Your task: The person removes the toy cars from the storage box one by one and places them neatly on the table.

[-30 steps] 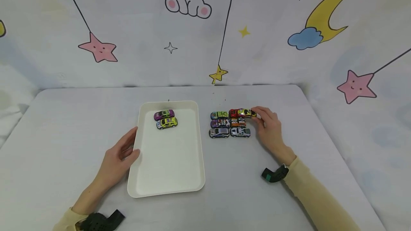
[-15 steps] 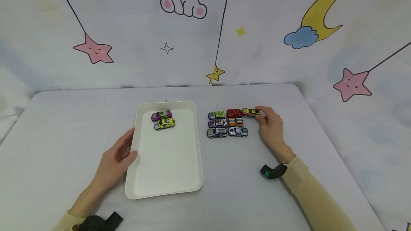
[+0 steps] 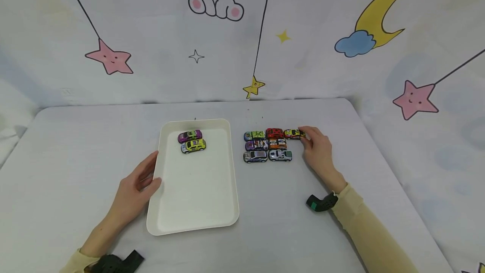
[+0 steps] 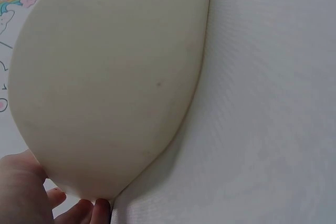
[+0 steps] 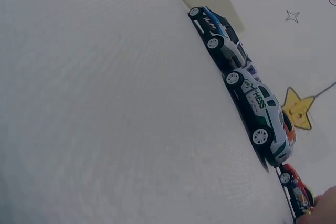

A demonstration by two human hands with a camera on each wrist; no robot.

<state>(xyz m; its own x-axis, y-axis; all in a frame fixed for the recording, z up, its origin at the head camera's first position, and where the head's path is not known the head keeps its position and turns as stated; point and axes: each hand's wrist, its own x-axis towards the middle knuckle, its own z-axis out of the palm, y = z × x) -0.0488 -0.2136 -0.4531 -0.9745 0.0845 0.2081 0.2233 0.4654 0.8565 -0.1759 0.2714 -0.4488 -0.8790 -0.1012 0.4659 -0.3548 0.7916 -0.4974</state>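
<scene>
In the head view, my right hand (image 3: 318,148) pinches the right end of a yellow toy car (image 3: 293,134) with thumb and fingertips. That car sits at the right end of the back row, beside a red toy car (image 3: 274,133) and a green one (image 3: 254,136). In front are a purple toy car (image 3: 256,145), an orange one (image 3: 277,144) and two silver ones (image 3: 280,155). My left hand (image 3: 132,191) grips the left rim of a white tray (image 3: 193,193), thumb over the edge. A purple-green toy car (image 3: 190,136) and a yellow-green one (image 3: 193,145) stand inside the tray.
A white cloth covers the table (image 3: 273,214). Behind it rises a patterned backdrop (image 3: 159,33) with stars and a moon. The tray's right wall stands a short way left of the car group.
The yellow car was overlapping the red one; my right hand has moved it right, and it now sits at the row's end. My left hand stays on the tray. The head view shifted slightly.
</scene>
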